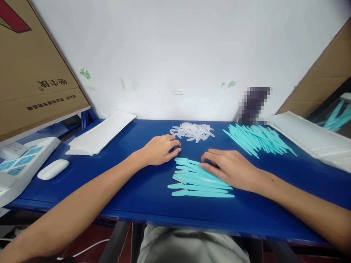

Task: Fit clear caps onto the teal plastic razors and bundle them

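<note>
Several teal eyebrow razors point(203, 179) lie side by side on the blue table, blade ends to the left. My right hand point(229, 166) rests over the far right part of this row. Its thumb lies by the upper razors, apart from the bent fingers, and nothing shows between them. Just in front of the pile of small translucent white blade caps point(196, 130) is my left hand point(163, 149). Its fingers are curled, with thumb and index tips close together; whatever may be between them is hidden.
A loose heap of teal razors point(259, 138) lies at the back right, beside a white plastic package point(315, 137). To the left are flat white packets point(101, 133), a white oval case point(53, 169) and a white tray point(30, 164). Cardboard point(35, 62) stands at the left; a wall closes the back.
</note>
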The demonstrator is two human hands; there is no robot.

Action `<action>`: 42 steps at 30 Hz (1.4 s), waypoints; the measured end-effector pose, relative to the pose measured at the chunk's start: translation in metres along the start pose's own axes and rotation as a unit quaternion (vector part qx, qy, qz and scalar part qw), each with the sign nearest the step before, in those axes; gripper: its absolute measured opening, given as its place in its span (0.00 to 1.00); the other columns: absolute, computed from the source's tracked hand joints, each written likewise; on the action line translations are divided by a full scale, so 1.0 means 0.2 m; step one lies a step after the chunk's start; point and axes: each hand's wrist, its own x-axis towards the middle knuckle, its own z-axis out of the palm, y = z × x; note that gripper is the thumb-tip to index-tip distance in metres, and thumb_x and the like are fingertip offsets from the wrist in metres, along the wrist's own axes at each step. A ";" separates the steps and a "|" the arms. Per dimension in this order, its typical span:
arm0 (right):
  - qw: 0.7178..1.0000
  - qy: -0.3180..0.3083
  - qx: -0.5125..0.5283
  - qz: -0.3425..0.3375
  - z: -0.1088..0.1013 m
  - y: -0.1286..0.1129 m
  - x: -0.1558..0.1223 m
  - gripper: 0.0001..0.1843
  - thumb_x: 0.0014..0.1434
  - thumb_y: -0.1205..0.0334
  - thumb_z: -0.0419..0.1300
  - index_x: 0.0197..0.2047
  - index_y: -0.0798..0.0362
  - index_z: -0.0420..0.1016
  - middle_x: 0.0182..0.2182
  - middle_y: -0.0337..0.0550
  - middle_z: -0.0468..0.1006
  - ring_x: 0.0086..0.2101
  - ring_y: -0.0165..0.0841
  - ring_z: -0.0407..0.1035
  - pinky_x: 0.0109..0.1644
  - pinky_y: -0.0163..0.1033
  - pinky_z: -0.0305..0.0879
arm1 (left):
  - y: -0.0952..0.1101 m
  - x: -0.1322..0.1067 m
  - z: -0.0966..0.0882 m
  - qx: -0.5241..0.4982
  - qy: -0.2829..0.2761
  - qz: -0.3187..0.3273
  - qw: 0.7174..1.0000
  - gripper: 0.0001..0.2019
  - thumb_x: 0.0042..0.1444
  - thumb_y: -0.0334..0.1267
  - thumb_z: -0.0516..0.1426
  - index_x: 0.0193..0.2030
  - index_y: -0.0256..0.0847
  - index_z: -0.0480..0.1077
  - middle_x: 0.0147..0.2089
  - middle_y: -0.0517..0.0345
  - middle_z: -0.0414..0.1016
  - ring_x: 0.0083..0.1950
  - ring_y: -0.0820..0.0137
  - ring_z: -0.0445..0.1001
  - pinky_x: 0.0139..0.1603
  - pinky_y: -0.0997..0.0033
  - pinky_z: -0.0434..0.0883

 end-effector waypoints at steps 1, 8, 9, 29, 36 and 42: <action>1.000 -0.002 0.007 0.003 0.00 0.00 0.00 0.22 0.73 0.48 0.43 0.46 0.51 0.74 0.40 0.45 0.78 0.34 0.34 0.71 0.35 0.39 0.57 | 0.00 0.00 0.00 -0.001 0.001 0.001 1.000 0.18 0.71 0.45 0.46 0.50 0.40 0.74 0.44 0.52 0.75 0.45 0.62 0.74 0.42 0.65 0.67; 1.000 0.011 0.009 0.001 -0.01 0.00 0.01 0.21 0.71 0.47 0.46 0.42 0.51 0.74 0.25 0.39 0.74 0.29 0.35 0.67 0.45 0.46 0.55 | -0.04 0.00 0.02 -0.038 0.014 -0.023 0.999 0.17 0.70 0.43 0.47 0.50 0.40 0.74 0.42 0.52 0.75 0.44 0.63 0.74 0.43 0.65 0.68; 1.000 0.005 0.010 0.009 -0.01 0.00 0.01 0.21 0.70 0.45 0.47 0.42 0.51 0.74 0.22 0.38 0.71 0.29 0.36 0.66 0.43 0.45 0.55 | -0.06 0.01 0.03 -0.047 0.022 -0.035 0.998 0.16 0.70 0.43 0.47 0.51 0.40 0.74 0.42 0.53 0.75 0.43 0.63 0.74 0.43 0.65 0.68; 0.999 -0.004 0.042 0.030 -0.03 0.01 0.03 0.17 0.67 0.57 0.54 0.46 0.54 0.83 0.31 0.44 0.79 0.28 0.32 0.71 0.32 0.36 0.61 | -0.17 0.02 0.09 -0.085 0.007 -0.066 0.994 0.21 0.70 0.40 0.44 0.66 0.40 0.64 0.67 0.46 0.68 0.68 0.55 0.63 0.65 0.45 0.60; 0.991 -0.038 -0.124 -0.020 -0.07 0.07 0.01 0.15 0.68 0.61 0.53 0.41 0.52 0.82 0.35 0.45 0.80 0.29 0.32 0.73 0.30 0.36 0.57 | -0.17 0.05 0.10 -0.165 0.063 -0.067 0.982 0.20 0.63 0.31 0.48 0.60 0.39 0.71 0.55 0.50 0.77 0.54 0.62 0.75 0.57 0.60 0.71; 0.970 -0.092 -0.224 0.037 -0.09 0.14 0.02 0.14 0.67 0.64 0.51 0.33 0.54 0.75 0.31 0.47 0.79 0.30 0.37 0.73 0.28 0.39 0.46 | -0.19 0.05 0.11 -0.136 0.086 -0.078 0.984 0.22 0.65 0.31 0.47 0.64 0.40 0.67 0.64 0.48 0.70 0.63 0.58 0.66 0.64 0.53 0.64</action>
